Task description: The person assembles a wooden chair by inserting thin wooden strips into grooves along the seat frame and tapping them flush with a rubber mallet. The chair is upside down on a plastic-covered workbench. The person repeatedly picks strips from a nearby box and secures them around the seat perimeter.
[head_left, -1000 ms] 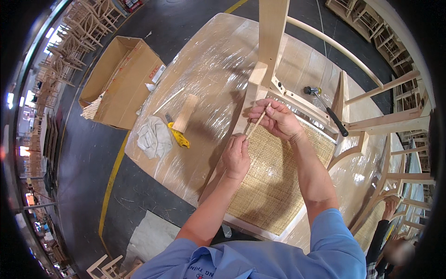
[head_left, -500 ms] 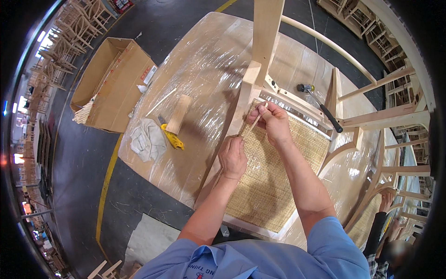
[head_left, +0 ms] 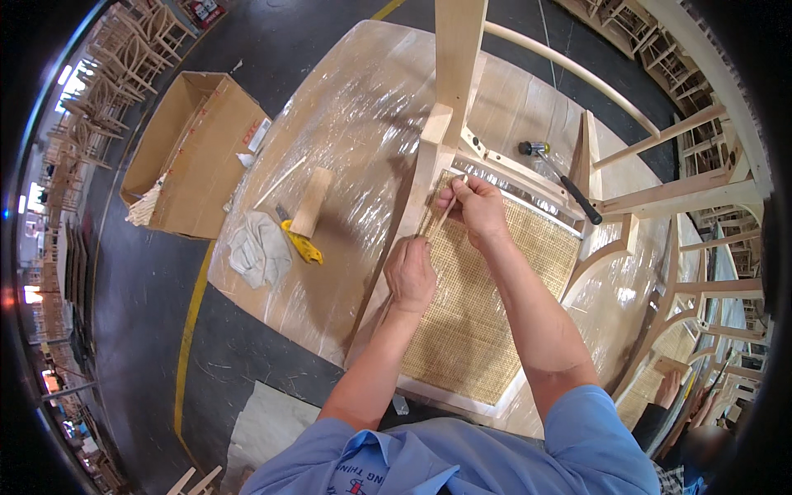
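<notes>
A woven cane panel point(head_left: 478, 305) lies in front of me, set in a pale wooden chair frame point(head_left: 459, 62). Between the fingertips of my right hand point(head_left: 480, 213) is a thin pale strip point(head_left: 446, 216), its upper end raised above the panel's far left corner. My left hand point(head_left: 410, 274) is closed lower on the same strip, against the panel's left edge by the side rail. Its fingertips hide part of the strip. A mallet point(head_left: 579, 198) with a black handle rests across the frame, to the right of my right hand.
The worktable point(head_left: 363, 107) is covered in plastic film. On its left lie a wood block point(head_left: 313, 202), a yellow-handled knife point(head_left: 304, 247), a white cloth point(head_left: 259, 250) and a thin stick point(head_left: 279, 185). Beyond stands an open cardboard box point(head_left: 198, 157). Another person's hand point(head_left: 669, 388) works at the lower right.
My hands stay on the strip, the right one slightly nearer the panel's left edge. The whole view has shifted a little. At the lower right the other person's hand has moved lower.
</notes>
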Demonstrator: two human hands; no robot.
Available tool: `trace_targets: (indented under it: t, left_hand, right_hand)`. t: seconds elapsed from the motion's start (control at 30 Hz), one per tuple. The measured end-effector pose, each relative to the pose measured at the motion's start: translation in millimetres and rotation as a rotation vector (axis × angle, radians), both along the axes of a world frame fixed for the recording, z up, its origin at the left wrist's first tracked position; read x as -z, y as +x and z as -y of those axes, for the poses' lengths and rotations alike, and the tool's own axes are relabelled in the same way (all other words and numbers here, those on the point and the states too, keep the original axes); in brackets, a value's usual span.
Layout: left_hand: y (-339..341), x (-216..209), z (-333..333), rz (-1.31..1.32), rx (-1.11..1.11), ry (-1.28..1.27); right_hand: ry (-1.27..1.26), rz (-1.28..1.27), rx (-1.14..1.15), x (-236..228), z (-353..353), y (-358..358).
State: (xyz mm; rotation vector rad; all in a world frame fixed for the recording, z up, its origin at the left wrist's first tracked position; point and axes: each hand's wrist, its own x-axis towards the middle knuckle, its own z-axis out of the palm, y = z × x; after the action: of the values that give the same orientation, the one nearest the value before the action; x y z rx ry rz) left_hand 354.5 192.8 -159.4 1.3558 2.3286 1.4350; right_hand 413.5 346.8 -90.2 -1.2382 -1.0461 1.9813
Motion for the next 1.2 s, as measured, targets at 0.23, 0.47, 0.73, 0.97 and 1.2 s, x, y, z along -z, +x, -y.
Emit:
trace_targets:
  t: [0.23, 0.47, 0.73, 0.97, 1.2]
  left_hand:
    - [-11.4, -14.4, -2.6, -0.122, 0.006, -0.217]
    - [-24.9, -23.8, -1.5, -0.111, 0.009, -0.323]
    - [-85.2, -49.9, -20.5, 0.142, 0.138, -0.329]
    - [-168.3, -59.6, -131.6, 0.778, 0.338, -0.548]
    - [-171.3, -66.0, -184.7, 0.902, 0.62, -0.78]
  right_hand:
    - [0.052, -0.054, -0.046, 26.5, -8.1, 4.3]
    - [0.39, 0.397, -0.175, 41.7, 30.1, -8.3]
    - [0.449, 0.551, -0.217, 28.3, 59.3, -10.6]
    - [0.49, 0.641, -0.256, 19.7, 79.6, -23.9]
    - [0.289, 0.692, -0.106, 14.2, 88.1, -29.8]
